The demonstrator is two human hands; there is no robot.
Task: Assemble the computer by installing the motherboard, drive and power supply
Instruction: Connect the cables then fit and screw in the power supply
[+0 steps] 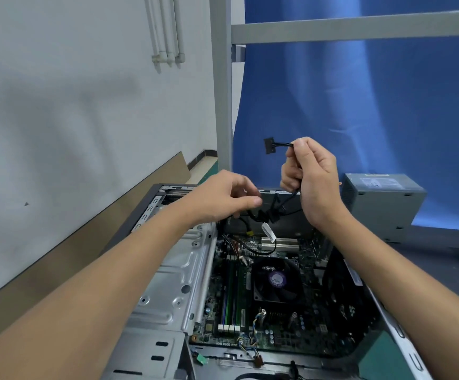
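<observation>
Right hand (313, 174) pinching cable (283, 145), blue curtain (387, 105)

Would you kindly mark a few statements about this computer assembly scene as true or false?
1. The right hand holds up a black cable ending in a flat black connector. True.
2. The grey metal power supply box is mounted inside the open metal computer case. False: it sits outside, to the case's right.
3. The green motherboard lies in the case. True.
4. The left hand rests flat on the table. False: it grips a bundle of black wires.
</observation>
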